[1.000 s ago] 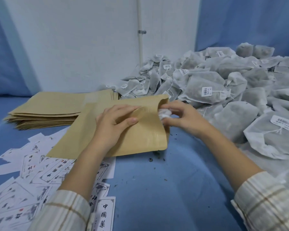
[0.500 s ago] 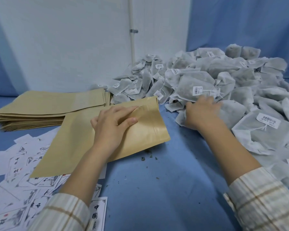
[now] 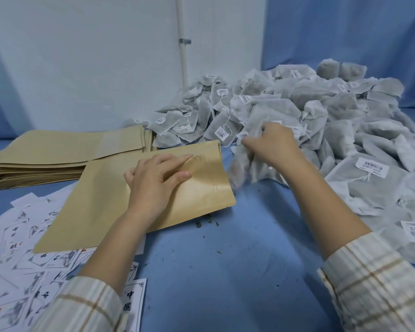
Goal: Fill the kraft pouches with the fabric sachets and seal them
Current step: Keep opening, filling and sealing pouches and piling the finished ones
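- A blue table [image 3: 225, 271] is filling the frame, backed by a white wall [image 3: 94, 56].
- A heap of grey sachets [image 3: 345, 116] is sprawling across the table's right and far side, many showing white barcode tags.
- A pouch [image 3: 101, 200] is lying flat at centre-left, its mouth pointing right toward the heap and its lower end overlapping a scatter of printed labels [image 3: 22, 259].
- A stack of flat pouches [image 3: 58, 152] is sitting at the far left, just behind the single pouch.
- The left hand [image 3: 153, 185] is resting on the pouch near its mouth, fingers fairly straight and pressing the paper down, thumb lying alongside.
- The right hand [image 3: 271, 144] is gripping a sachet [image 3: 247, 161] at the heap's near edge, fingers curled round the fabric; the sachet is blurred and hanging just right of the pouch's mouth.
- Dark crumbs [image 3: 209, 224] are lying on the table just below the pouch.
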A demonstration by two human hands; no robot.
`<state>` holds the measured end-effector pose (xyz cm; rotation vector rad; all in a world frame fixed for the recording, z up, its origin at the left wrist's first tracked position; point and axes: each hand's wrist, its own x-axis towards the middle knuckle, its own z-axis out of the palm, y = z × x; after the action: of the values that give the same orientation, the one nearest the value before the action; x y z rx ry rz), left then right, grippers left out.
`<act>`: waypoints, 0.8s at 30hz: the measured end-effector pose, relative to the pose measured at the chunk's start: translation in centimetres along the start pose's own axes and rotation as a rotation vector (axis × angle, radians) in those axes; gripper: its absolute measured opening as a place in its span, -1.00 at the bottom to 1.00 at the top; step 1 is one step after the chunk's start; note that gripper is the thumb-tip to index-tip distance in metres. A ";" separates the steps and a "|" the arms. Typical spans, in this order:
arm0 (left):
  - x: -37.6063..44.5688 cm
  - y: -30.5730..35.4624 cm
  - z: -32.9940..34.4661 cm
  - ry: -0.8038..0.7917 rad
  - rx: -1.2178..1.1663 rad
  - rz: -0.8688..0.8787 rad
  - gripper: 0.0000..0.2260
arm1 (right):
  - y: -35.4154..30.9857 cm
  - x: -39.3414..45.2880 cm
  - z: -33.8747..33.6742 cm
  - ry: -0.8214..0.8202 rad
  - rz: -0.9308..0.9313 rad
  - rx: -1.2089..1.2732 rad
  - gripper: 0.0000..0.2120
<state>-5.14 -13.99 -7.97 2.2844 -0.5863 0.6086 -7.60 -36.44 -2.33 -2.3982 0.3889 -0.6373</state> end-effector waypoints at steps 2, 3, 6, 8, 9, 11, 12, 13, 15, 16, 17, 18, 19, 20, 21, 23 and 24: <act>0.1 -0.2 -0.2 0.018 -0.006 -0.013 -0.74 | -0.1 0.1 0.3 0.047 0.046 0.375 -0.83; 0.1 -0.3 -0.3 0.027 -0.007 -0.025 -0.75 | 0.0 0.0 0.4 0.027 0.095 0.587 -0.89; 0.4 -0.7 -0.7 0.054 -0.001 -0.062 -0.77 | 1.3 0.0 0.6 -0.135 0.235 1.120 -0.89; 0.5 -1.0 -0.9 0.072 -0.010 -0.087 -0.77 | 2.3 -0.1 0.8 -0.190 0.257 1.181 -0.94; 0.6 -1.1 -1.1 0.083 -0.021 -0.101 -0.76 | 2.7 -0.1 1.0 -0.194 0.262 1.155 -0.90; 0.7 -1.1 -1.4 0.109 -0.056 -0.126 -0.75 | 3.3 -0.2 1.1 -0.202 0.270 1.124 -0.85; 0.7 -1.1 -1.6 0.122 -0.074 -0.128 -0.74 | 3.5 -0.3 1.2 -0.229 0.267 1.125 -0.84; 0.7 -1.1 -1.7 0.131 -0.090 -0.121 -0.73 | 3.5 -0.4 1.2 -0.272 0.246 1.116 -0.87; 0.7 -1.0 -2.0 0.121 -0.135 -0.090 -0.70 | 3.3 -0.6 1.2 -0.338 0.166 0.966 -0.93; 0.6 -0.9 -2.0 0.101 -0.164 -0.067 -0.68 | 3.2 -0.6 1.4 -0.357 0.132 0.892 -0.90; 0.5 -0.7 -2.1 0.075 -0.184 -0.038 -0.66 | 3.0 -0.7 1.5 -0.359 0.116 0.819 -0.81; 0.4 -0.5 -2.0 0.049 -0.184 -0.007 -0.66 | 2.7 -0.7 1.7 -0.340 0.082 0.723 -0.75; 0.3 -0.4 -1.9 0.023 -0.169 0.026 -0.67 | 2.1 -0.9 1.9 -0.335 0.022 0.611 -0.77; 0.3 -0.2 -1.8 -0.004 -0.150 0.059 -0.69 | 1.8 -0.9 2.3 -0.349 -0.065 0.472 -0.84; 0.2 -0.1 -1.7 -0.033 -0.139 0.089 -0.70 | 1.1 -1.2 2.6 -0.375 -0.141 0.340 -0.94; 0.2 0.0 -1.7 -0.081 -0.147 0.125 -0.72 | 0.2 -1.4 3.1 -0.380 -0.223 0.182 -0.84; 0.2 0.0 -1.7 -0.092 -0.155 0.133 -0.73 | 0.1 -1.4 3.4 -0.341 -0.232 0.141 -0.81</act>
<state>-5.43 -12.79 -6.72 2.1486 -0.8068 0.5044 -6.97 -34.28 -5.21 -2.3745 -0.0777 -0.3298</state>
